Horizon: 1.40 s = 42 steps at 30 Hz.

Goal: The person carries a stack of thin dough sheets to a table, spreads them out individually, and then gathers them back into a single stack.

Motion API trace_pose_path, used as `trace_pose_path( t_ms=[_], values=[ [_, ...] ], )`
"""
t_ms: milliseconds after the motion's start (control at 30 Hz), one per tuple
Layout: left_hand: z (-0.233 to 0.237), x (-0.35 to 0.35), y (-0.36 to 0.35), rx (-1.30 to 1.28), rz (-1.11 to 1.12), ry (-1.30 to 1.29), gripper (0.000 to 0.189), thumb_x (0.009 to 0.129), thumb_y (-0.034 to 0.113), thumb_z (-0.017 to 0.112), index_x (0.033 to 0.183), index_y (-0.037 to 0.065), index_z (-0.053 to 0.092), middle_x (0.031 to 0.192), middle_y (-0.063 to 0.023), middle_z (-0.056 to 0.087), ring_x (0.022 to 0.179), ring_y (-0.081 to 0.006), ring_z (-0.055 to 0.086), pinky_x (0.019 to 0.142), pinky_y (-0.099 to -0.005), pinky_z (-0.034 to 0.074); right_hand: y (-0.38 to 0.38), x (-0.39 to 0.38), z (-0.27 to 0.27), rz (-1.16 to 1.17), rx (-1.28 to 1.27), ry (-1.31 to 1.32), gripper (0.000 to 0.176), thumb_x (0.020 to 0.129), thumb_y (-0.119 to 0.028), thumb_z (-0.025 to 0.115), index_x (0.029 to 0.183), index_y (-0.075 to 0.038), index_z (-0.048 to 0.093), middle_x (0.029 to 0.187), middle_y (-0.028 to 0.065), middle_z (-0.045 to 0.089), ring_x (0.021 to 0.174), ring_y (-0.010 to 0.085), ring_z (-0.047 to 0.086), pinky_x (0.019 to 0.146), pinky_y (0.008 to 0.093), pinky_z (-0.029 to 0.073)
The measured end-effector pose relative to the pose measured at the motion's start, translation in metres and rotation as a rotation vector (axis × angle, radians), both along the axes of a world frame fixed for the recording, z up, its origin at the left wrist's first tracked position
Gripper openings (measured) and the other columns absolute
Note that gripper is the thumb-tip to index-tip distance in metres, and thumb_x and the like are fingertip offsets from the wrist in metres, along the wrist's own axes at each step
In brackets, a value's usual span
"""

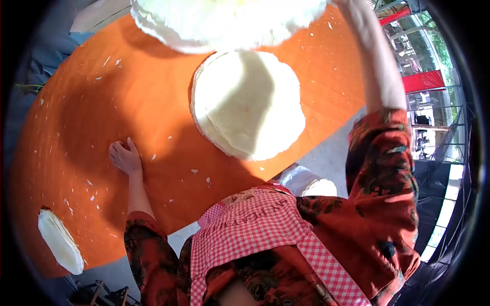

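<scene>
My left hand (126, 157) rests on the orange tabletop (168, 137), its fingers curled in and the thumb sticking out; nothing shows in it. My right arm reaches to the top edge of the view, where only part of my right hand (348, 4) shows and its fingertips are cut off. Beside it, a large thin white round sheet (229, 25) with a ragged edge hangs above the table, apparently held up by this hand. Below lies a stack of similar white round sheets (247, 104), partly in shadow.
Small white scraps (208, 180) are scattered over the table. At its lower left edge lies another white piece (60, 240). A wrapped white roll-like thing (309, 182) stands below the near edge, by my apron (250, 219). Red panels and a frame structure are at the right.
</scene>
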<state>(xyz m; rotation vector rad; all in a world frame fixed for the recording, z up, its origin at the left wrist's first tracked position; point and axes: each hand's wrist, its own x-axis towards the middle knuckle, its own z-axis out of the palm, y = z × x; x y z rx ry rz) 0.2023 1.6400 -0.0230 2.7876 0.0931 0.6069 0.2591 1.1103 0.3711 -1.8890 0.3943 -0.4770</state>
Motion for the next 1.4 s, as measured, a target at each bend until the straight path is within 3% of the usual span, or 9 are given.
trace_pose_path(
  t_ms=[167, 233, 333, 467, 633, 767, 967, 1200, 1400],
  values=[
    [-0.014, -0.007, 0.019, -0.056, -0.133, -0.041, 0.029, 0.086, 0.031, 0.062, 0.089, 0.004, 0.055, 0.1, -0.0149, 0.055, 0.099, -0.0342, 0.051, 0.082, -0.0456, 0.042, -0.067, -0.118, -0.154, -0.085, 0.456, 0.218, 0.028, 0.075, -0.013, 0.068, 0.097, 0.004, 0.064, 0.091, 0.0123, 0.066, 0.084, 0.0244, 0.063, 0.075, 0.0359, 0.051],
    [0.007, -0.028, 0.001, -0.157, -0.196, 0.1, 0.026, 0.085, 0.029, 0.063, 0.085, 0.003, 0.057, 0.093, -0.0148, 0.057, 0.095, -0.0327, 0.053, 0.082, -0.0438, 0.043, -0.046, -0.173, -0.211, -0.196, -0.052, 0.55, 0.026, 0.079, -0.017, 0.068, 0.098, 0.0, 0.066, 0.085, 0.0073, 0.065, 0.079, 0.018, 0.062, 0.065, 0.0351, 0.051],
    [0.009, -0.11, -0.071, -0.829, -0.372, 0.44, 0.023, 0.09, 0.022, 0.059, 0.085, -0.001, 0.058, 0.076, -0.009, 0.061, 0.069, -0.0186, 0.059, 0.06, -0.0327, 0.048, -0.083, -0.217, -0.353, -0.24, 0.022, 0.516, 0.034, 0.073, -0.011, 0.073, 0.102, 0.003, 0.062, 0.086, 0.0089, 0.065, 0.08, 0.0186, 0.063, 0.066, 0.0349, 0.051],
    [0.041, -0.192, -0.172, -1.63, -0.1, 1.03, 0.035, 0.093, 0.028, 0.055, 0.111, -0.002, 0.054, 0.1, -0.0127, 0.061, 0.091, -0.0218, 0.063, 0.08, -0.0319, 0.051, -0.073, -0.235, -0.321, -0.193, 0.278, 0.492, 0.044, 0.072, -0.012, 0.074, 0.109, 0.005, 0.056, 0.091, 0.0111, 0.065, 0.08, 0.0211, 0.064, 0.068, 0.035, 0.051],
    [0.068, -0.196, -0.231, -1.765, -0.036, 0.824, 0.04, 0.093, 0.033, 0.052, 0.118, 0.001, 0.052, 0.11, -0.0105, 0.06, 0.101, -0.0213, 0.057, 0.089, -0.0338, 0.045, -0.097, -0.235, -0.347, -0.17, 0.118, 0.378, 0.054, 0.07, -0.018, 0.077, 0.114, 0.004, 0.053, 0.095, 0.0138, 0.065, 0.079, 0.025, 0.063, 0.065, 0.0366, 0.051],
    [0.064, -0.187, -0.239, -1.778, 0.027, 0.77, 0.046, 0.091, 0.038, 0.056, 0.123, 0.005, 0.052, 0.115, -0.0093, 0.058, 0.105, -0.0222, 0.054, 0.092, -0.0373, 0.042, -0.073, -0.252, -0.32, -0.143, 0.404, 0.593, 0.054, 0.076, -0.036, 0.074, 0.114, -0.003, 0.055, 0.088, 0.0104, 0.065, 0.069, 0.0176, 0.06, 0.054, 0.0294, 0.047],
    [0.049, -0.178, -0.246, -1.845, 0.062, 0.758, 0.048, 0.09, 0.034, 0.058, 0.127, 0.004, 0.049, 0.121, -0.0096, 0.056, 0.109, -0.0242, 0.054, 0.094, -0.0396, 0.042, -0.081, -0.251, -0.33, 0.032, 0.548, 0.629, 0.045, 0.079, -0.025, 0.071, 0.11, 0.004, 0.057, 0.092, 0.0126, 0.066, 0.073, 0.0201, 0.063, 0.056, 0.0337, 0.05],
    [0.042, -0.155, -0.258, -2.007, 0.055, 0.855, 0.051, 0.089, 0.023, 0.06, 0.132, 0.001, 0.043, 0.132, -0.0128, 0.05, 0.12, -0.03, 0.048, 0.103, -0.0426, 0.039, -0.07, -0.253, -0.338, 0.033, 0.748, 0.432, 0.042, 0.082, -0.011, 0.066, 0.117, 0.009, 0.054, 0.109, 0.0185, 0.064, 0.097, 0.0292, 0.064, 0.079, 0.0384, 0.054],
    [0.043, -0.147, -0.253, -1.9, 0.05, 0.916, 0.053, 0.084, 0.019, 0.065, 0.129, 0.0, 0.045, 0.122, -0.0119, 0.057, 0.11, -0.0255, 0.054, 0.092, -0.0397, 0.045, -0.073, -0.253, -0.361, 0.035, 0.781, 0.414, 0.046, 0.084, -0.012, 0.062, 0.124, 0.005, 0.049, 0.114, 0.0185, 0.062, 0.099, 0.0279, 0.063, 0.079, 0.0381, 0.055]
  ],
)
